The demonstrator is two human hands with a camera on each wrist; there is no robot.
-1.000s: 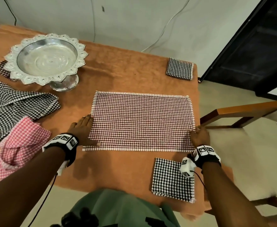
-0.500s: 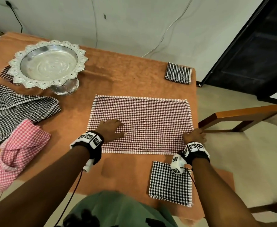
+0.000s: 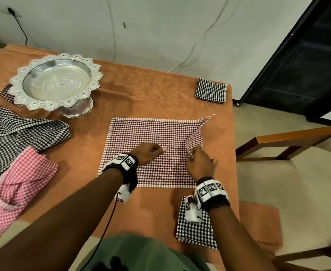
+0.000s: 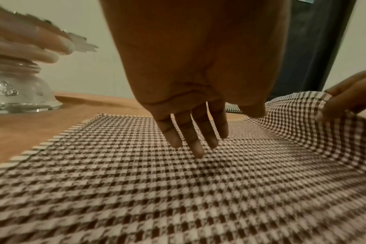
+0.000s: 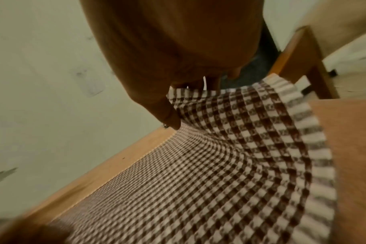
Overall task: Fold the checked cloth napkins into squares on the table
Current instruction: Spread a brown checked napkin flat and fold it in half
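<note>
Orange cloth covers the table (image 3: 145,90), pale wall behind it; we take the silver pedestal bowl (image 3: 56,83) as our landmark. Right of the bowl and nearer us lies the brown checked napkin (image 3: 152,137), mostly flat, its near-right corner lifted and drawn inward. Folded black-checked squares sit far right of the bowl at the table's back corner (image 3: 211,90) and, well nearer us, at the front edge (image 3: 197,229). Just left of and below the bowl we see a loose black-checked napkin (image 3: 23,130) and a bunched pink checked napkin (image 3: 21,178).

Risks, as we judge them: only one corner is up, so the fold could come over skewed and give a crooked square; the flat part could slide on the tablecloth if the left hand is not actually pressing; the pinched corner could slip out mid-swing.

Right hand (image 3: 200,163): thumb and fingers (image 5: 169,115) closed tight on the napkin's lifted corner. Left hand (image 3: 148,155): fingers (image 4: 190,132) straight and spread, holding nothing, over the napkin's middle; the wrist view is blurry, so we cannot tell whether the tips touch the fabric or hover just above.
</note>
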